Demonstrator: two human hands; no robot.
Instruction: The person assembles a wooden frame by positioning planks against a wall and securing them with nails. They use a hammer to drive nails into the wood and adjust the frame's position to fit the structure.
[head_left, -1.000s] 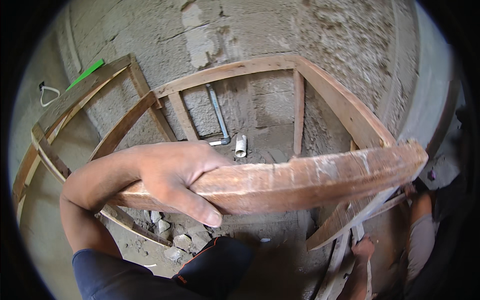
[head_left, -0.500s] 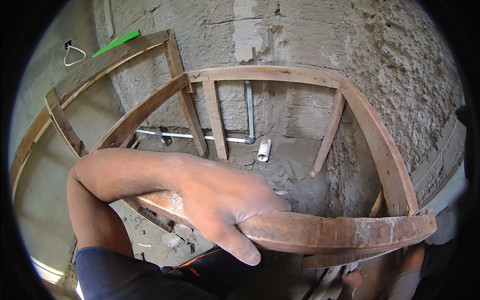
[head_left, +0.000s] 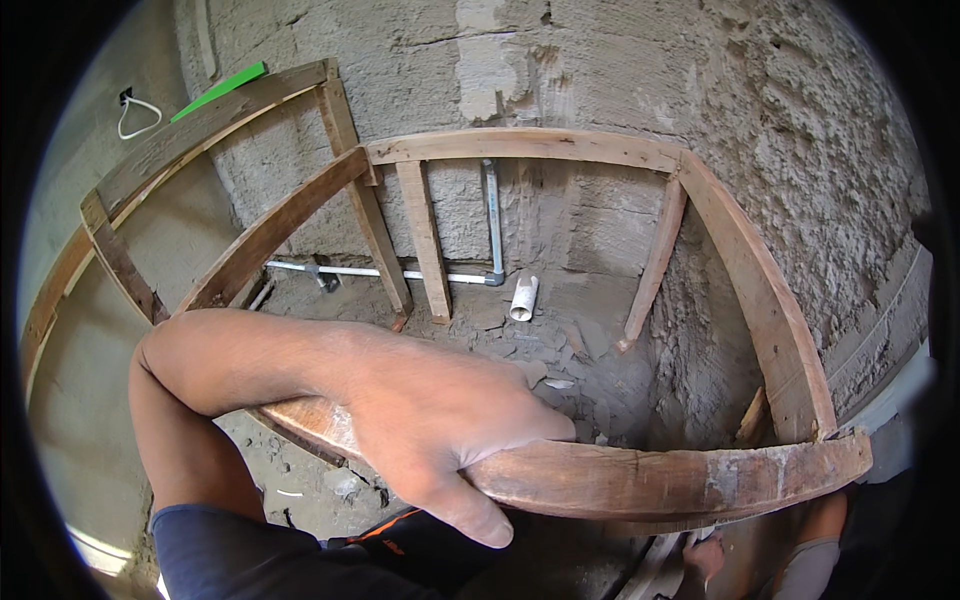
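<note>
My left hand point(head_left: 450, 430) is wrapped over the near wooden rail point(head_left: 670, 480), with the thumb down its near face and the fingers mostly hidden behind it. The brown rail is worn, with pale smears. It belongs to a timber frame whose far rail point(head_left: 520, 146) stands by the rough wall, with a right side rail point(head_left: 765, 290) and a left side rail point(head_left: 275, 230). My right hand does not show. Below the near rail, a smaller hand point(head_left: 706, 556), apparently another person's, is beside pale strips point(head_left: 655, 568); its grip is unclear.
Upright wooden posts point(head_left: 425, 240) brace the frame. Behind them run a pale pipe point(head_left: 405, 273) and a short open white pipe point(head_left: 523, 298) above rubble point(head_left: 545, 350). A green wedge-shaped piece point(head_left: 220, 90) rests on the left frame. White cable point(head_left: 140, 118) loops from the wall.
My left hand and the near rail sit slightly lower in the picture. The grip stays the same; the background has shifted a little left.
</note>
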